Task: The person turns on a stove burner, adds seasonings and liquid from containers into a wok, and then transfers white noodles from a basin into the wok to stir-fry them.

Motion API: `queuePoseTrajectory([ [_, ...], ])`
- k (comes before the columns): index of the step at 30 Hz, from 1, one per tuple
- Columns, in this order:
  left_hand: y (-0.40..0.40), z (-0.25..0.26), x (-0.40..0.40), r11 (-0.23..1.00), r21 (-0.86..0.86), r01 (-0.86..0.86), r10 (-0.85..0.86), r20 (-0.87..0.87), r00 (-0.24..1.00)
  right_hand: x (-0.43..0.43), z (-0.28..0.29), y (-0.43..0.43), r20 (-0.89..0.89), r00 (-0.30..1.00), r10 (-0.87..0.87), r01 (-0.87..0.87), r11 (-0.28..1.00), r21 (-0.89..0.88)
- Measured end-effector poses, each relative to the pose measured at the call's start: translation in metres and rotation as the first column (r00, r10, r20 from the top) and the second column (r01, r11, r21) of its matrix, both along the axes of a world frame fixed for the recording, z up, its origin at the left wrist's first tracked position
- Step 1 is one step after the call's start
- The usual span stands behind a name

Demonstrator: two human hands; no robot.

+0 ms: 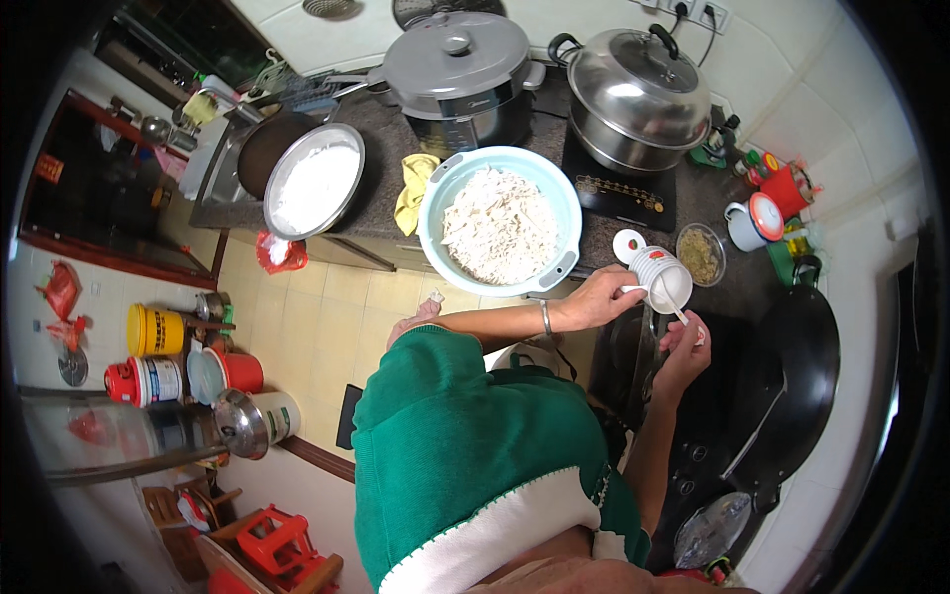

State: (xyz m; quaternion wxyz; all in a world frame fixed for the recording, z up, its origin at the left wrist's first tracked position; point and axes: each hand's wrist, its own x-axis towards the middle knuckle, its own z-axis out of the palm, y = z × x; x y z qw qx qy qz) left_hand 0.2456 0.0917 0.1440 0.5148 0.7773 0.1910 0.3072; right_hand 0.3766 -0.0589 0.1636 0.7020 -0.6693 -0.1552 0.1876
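Note:
My left hand [603, 298], with a bangle at the wrist, grips the handle of a white ribbed cup [656, 264]. The cup is tilted, its mouth facing me and to the right. In my right hand [684, 358] is the end of a white spoon [674, 303], whose other end reaches into the cup. What the cup holds is hard to make out. Beside it lies a round white lid [629, 246] with a red and green print. A clear bowl of greenish-brown crumbly food [699, 254] sits just right of the cup.
A pale blue basin [574, 223] of whitish shreds overhangs the counter edge, near a yellow cloth [413, 191]. Further left is a metal bowl of white powder [315, 182]. Behind stand an electric cooker [456, 67] and a lidded steel pot [638, 96]. A black wok [805, 386] rests at right.

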Motion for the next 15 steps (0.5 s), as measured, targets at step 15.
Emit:
queuePoseTrajectory([
  [15,-0.001,-0.016,-0.014,0.998,0.011,-0.057,0.057,-0.077,0.995,-0.005,0.004,0.002,-0.033,0.998,0.046,-0.046,0.999,-0.006],
])
